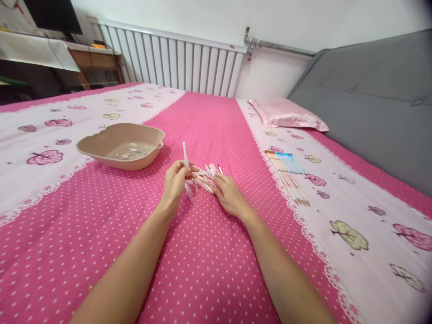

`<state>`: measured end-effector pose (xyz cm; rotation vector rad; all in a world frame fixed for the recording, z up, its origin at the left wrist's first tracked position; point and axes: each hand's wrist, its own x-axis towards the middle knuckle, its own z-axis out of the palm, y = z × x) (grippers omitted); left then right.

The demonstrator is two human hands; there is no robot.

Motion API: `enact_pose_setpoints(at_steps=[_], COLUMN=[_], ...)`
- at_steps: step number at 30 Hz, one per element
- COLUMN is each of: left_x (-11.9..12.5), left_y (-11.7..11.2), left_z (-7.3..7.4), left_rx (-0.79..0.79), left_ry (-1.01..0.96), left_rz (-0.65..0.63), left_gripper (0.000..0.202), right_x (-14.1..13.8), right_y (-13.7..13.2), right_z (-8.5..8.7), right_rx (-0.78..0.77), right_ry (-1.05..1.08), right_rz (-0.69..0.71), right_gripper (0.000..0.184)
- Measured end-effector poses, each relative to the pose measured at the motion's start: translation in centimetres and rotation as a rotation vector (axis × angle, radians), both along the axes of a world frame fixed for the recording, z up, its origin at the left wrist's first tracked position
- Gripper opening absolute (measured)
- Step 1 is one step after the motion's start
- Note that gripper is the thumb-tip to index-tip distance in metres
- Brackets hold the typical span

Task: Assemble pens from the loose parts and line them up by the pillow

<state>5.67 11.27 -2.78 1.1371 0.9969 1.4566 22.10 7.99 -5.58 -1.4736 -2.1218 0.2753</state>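
Note:
My left hand [175,182] is closed round a thin white pen-like stick [185,154] that points upward. My right hand [229,193] lies palm down, its fingers curled onto a small heap of pink and white pens [204,177] on the pink dotted bedspread [189,252]. The two hands nearly meet over that heap. What exactly the right fingers pinch is hidden among the pens.
A beige bowl [97,153] with small scraps inside stands to the left on the bed. A row of pens with blue and pink caps [286,171] lies to the right. A pink pillow [286,114], grey headboard [371,103] and white radiator [175,63] lie beyond.

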Motion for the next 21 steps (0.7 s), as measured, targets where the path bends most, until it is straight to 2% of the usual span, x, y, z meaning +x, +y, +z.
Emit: enact_pose_setpoints(at_steps=[3,5,11,14,21], left_x=[0.06,0.09,0.21,0.26,0.32], left_y=[-0.06,-0.08,-0.1,-0.15,-0.32], left_z=[0.08,0.1,0.09,0.11,0.29], left_rx=[-0.003,-0.006,-0.016,-0.016,-0.007], left_ry=[-0.002,-0.002,0.008,0.019,0.022], left_rz=[0.007,0.01,0.006,0.002,-0.013], left_gripper=[0.016,0.016,0.016,0.017,0.017], right_x=[-0.33,-0.43,-0.49,-0.55,-0.77], right_y=[-0.18,-0.2,0.1,0.16,-0.14], right_z=[0.08,0.2,0.5,0.5,0.61], right_rx=[0.023,0.015,0.045,0.041,0.003], right_ry=[-0.011,-0.015,0.02,0.051,0.013], right_rz=[0.125,0.153,0.093,0.118,0.106], right_gripper=[0.038,0.038,0.023,0.017,0.023])
